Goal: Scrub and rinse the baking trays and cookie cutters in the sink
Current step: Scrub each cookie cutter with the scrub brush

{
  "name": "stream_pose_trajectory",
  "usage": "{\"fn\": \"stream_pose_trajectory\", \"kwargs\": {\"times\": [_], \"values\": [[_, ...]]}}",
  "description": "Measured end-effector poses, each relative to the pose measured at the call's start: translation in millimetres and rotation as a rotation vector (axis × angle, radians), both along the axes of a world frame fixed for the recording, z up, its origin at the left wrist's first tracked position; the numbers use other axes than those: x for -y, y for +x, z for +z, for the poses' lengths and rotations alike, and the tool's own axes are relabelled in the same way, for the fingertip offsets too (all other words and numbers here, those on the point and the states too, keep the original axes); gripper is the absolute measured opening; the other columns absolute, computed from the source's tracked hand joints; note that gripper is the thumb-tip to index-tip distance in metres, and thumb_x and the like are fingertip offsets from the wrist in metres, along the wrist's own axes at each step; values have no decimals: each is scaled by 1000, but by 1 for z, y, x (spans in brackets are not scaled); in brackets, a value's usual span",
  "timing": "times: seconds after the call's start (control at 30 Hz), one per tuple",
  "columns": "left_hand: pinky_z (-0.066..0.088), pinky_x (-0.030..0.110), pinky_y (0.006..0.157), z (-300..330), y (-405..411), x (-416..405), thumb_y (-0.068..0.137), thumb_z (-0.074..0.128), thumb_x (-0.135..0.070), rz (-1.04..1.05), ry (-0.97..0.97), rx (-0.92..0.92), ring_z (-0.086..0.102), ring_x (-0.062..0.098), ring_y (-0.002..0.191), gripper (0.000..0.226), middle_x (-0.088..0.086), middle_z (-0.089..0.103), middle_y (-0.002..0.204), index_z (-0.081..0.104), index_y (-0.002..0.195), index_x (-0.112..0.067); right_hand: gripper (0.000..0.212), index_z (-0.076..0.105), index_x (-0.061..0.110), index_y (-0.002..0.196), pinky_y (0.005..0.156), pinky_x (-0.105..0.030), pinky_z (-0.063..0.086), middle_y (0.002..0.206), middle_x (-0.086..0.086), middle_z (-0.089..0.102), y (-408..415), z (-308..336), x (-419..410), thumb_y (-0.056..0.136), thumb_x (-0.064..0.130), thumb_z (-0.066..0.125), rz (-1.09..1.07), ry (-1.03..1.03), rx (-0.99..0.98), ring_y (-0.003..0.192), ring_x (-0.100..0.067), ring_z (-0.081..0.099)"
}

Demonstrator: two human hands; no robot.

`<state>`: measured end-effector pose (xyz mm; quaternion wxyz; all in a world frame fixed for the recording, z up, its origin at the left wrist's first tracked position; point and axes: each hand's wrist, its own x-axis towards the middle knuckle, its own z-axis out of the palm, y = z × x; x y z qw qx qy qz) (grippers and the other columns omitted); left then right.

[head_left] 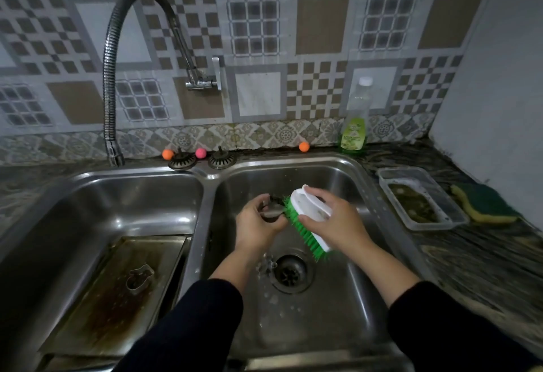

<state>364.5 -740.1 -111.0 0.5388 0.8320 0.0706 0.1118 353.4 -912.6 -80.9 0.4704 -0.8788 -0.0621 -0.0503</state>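
A stainless steel double-basin sink (205,183) filled the lower half of the frame, set into a dark marbled table (476,242). In its left basin, at the lower left, lay a stained rectangular metal baking tray (97,307), and on it rested a small metal cookie cutter (140,279). A flexible ribbed steel faucet hose (109,78) arched down at the upper left. Over the right basin, centre frame, the right hand (333,219) had its fingers curled round a white plastic scrub brush with green bristles (308,219), the bristles touching a small metal cookie cutter (271,208) gripped in the left hand (255,224). At the right stood a green dish-soap bottle (354,125), then a clear plastic container (423,198) beside a green-and-yellow sponge (484,204).
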Motion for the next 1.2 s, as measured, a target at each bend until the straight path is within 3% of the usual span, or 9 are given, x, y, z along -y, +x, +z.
{"fn": "stream_pose_trajectory", "kwargs": {"times": [0.07, 0.17, 0.3, 0.6, 0.8, 0.9, 1.0, 1.1, 1.2], "values": [[47, 16, 88, 3, -2, 3, 71, 82, -18, -39, 8, 32, 61, 6, 102, 60, -1, 66, 116, 59, 126, -11, 57, 55, 37, 128, 89, -21, 43, 132, 15, 55, 4, 2, 3, 76, 31, 77, -50, 79, -16, 117, -7, 54], [48, 10, 79, 8, -6, 4, 70, 85, -17, -4, -100, 73, 62, 3, 91, 59, -1, 67, 108, 59, 122, -14, 57, 57, 37, 127, 91, -25, 46, 128, 9, 58, 4, 4, 6, 74, 31, 78, -59, 128, -82, 112, -10, 56], [51, 14, 76, 10, -6, 1, 68, 86, -22, -27, -254, 71, 67, 8, 88, 59, 1, 71, 98, 61, 120, -14, 55, 57, 29, 129, 85, -18, 41, 115, 12, 54, -3, 9, 8, 78, 21, 77, -21, 201, -92, 106, -2, 50], [50, 10, 74, 12, -12, 4, 72, 81, -4, -99, -390, 71, 68, -2, 86, 66, 6, 67, 113, 52, 131, -9, 56, 58, 31, 128, 81, -14, 41, 115, 11, 55, -9, 11, 7, 77, 19, 77, -16, 252, -95, 101, -3, 54], [50, 12, 74, 10, -11, 5, 73, 79, 1, -155, -358, 57, 66, 3, 81, 67, -4, 63, 80, 49, 132, -12, 55, 58, 35, 126, 82, -19, 46, 118, 9, 57, -11, 8, 5, 77, 20, 78, -33, 316, -79, 106, -8, 57], [48, 10, 74, 13, -11, 5, 72, 79, 1, -171, -320, 70, 66, -5, 80, 65, -6, 65, 86, 51, 129, -14, 56, 57, 36, 126, 86, -25, 50, 119, 7, 56, -14, 7, 8, 76, 21, 78, -32, 295, -77, 107, -11, 58], [49, 11, 77, 14, -12, 4, 72, 81, -1, -161, -279, 104, 67, -4, 86, 63, 4, 67, 111, 54, 128, -12, 57, 54, 37, 129, 87, -25, 47, 118, 13, 50, -18, 9, 10, 79, 22, 76, -17, 224, -75, 109, -8, 53], [49, 14, 85, 12, -12, -3, 73, 82, -7, -179, -190, 137, 66, 2, 99, 63, 6, 63, 121, 54, 128, -16, 59, 51, 39, 131, 86, -20, 40, 126, 15, 52, -15, 14, 18, 79, 26, 75, -23, 66, 20, 112, -4, 49], [48, 23, 98, 12, -14, -6, 72, 84, -15, -222, -12, 171, 61, 6, 111, 64, 1, 64, 121, 54, 129, -18, 63, 49, 46, 131, 94, -30, 47, 133, 14, 57, -11, 21, 23, 75, 33, 74, 66, -167, 85, 119, -13, 55]]}}
